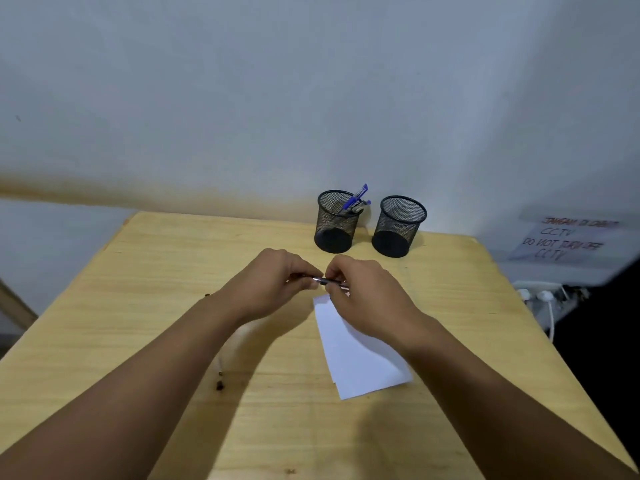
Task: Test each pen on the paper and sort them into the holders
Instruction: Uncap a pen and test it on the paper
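Observation:
Both my hands meet above the far edge of a white sheet of paper (360, 355) on the wooden table (138, 289). My left hand (273, 282) and my right hand (363, 292) each grip one end of a dark pen with a silver middle (323, 280), held level between them. Two black mesh holders stand at the back of the table. The left holder (334, 223) contains blue pens (355, 199). The right holder (398, 226) looks empty. Most of the pen is hidden inside my fingers.
A small whitish object (221, 363) and dark specks (219, 385) lie on the table under my left forearm. A handwritten notice (568, 240) hangs on the right, with plugs and a white cable (543, 299) below it. The wall stands right behind the holders.

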Demonstrator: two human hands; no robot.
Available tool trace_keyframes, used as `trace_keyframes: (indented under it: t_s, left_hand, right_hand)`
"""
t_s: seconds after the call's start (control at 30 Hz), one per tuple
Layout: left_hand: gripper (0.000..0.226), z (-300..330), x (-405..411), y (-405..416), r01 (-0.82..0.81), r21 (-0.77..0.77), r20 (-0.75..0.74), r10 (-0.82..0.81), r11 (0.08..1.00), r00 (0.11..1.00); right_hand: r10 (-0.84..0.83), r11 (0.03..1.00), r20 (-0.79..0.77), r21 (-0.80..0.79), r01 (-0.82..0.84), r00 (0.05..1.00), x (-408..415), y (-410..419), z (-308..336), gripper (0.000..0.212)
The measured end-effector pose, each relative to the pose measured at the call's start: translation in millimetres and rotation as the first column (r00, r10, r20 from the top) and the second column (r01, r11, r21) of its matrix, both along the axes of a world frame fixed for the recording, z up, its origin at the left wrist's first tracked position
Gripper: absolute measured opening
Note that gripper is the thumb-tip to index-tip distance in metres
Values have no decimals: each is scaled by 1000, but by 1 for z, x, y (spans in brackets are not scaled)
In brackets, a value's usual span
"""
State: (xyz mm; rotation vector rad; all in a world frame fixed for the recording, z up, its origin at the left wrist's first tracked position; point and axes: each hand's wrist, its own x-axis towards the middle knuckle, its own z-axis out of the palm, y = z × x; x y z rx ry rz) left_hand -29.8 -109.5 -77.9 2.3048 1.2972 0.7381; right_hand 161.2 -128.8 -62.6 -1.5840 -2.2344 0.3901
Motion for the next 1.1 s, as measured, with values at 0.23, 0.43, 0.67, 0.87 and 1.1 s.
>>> trace_keyframes:
  t_s: [0.23, 0.43, 0.67, 0.87, 1.1]
  left_hand:
    - [30, 0, 28, 1, 38, 69, -27, -36, 997, 999]
    - [30, -7, 32, 1, 53, 178, -26, -49, 983, 998]
    - [14, -12, 9, 5, -170, 183, 10, 171, 968, 985]
    - [22, -21, -11, -1, -417, 34, 29, 416, 908, 909]
    - [29, -43, -18, -3, -474, -60, -159, 460, 878, 873]
  right_hand:
    - [-61, 998, -78, 19, 63, 995, 19, 2, -1, 19]
    - [-103, 994, -11, 42, 104, 995, 21, -4, -1, 24]
    - [-162, 987, -51, 0, 162, 985, 31, -1, -9, 13]
    - [-354, 923, -499, -323, 209, 791, 43, 2, -22, 23]
    - [-443, 879, -728, -468, 93, 523, 47, -7, -40, 36]
